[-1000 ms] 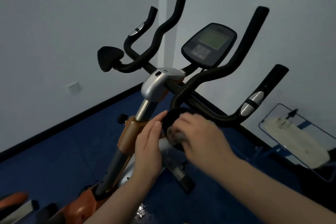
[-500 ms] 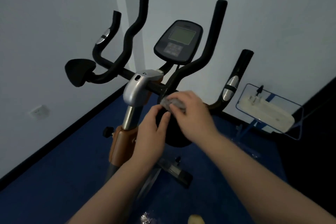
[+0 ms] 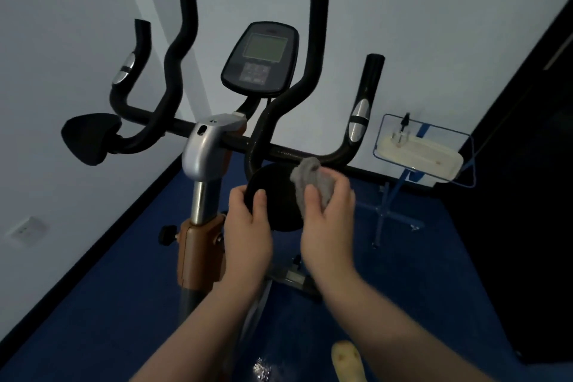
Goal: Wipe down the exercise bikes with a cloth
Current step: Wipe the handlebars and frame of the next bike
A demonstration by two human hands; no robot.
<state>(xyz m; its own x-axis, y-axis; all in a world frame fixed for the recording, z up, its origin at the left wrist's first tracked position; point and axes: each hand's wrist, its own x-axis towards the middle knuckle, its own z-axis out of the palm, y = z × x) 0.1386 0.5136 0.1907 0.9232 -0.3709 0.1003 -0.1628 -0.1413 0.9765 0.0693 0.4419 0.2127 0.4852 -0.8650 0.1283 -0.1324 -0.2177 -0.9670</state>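
Observation:
An exercise bike stands in front of me with black handlebars (image 3: 313, 49), a grey console (image 3: 259, 59) and a silver clamp (image 3: 206, 146) on an orange post. Low on the right side sits a round black elbow pad (image 3: 276, 192). My left hand (image 3: 248, 226) grips the pad's left rim, thumb on its face. My right hand (image 3: 328, 220) holds a crumpled grey cloth (image 3: 310, 178) against the pad's right edge, just under the crossbar. A second black pad (image 3: 88, 138) sticks out at the left.
White walls meet in a corner close behind the bike, above blue floor. A blue wire stand (image 3: 400, 195) carrying a white tray (image 3: 418, 153) stands at the right wall. A wall socket (image 3: 26, 228) is low on the left. A yellowish shoe tip (image 3: 347, 363) shows at the bottom.
The view has swung so the bike sits more centred and upright. My right hand with the cloth has slid from the pad's top to its right edge; my left hand keeps hold of the rim.

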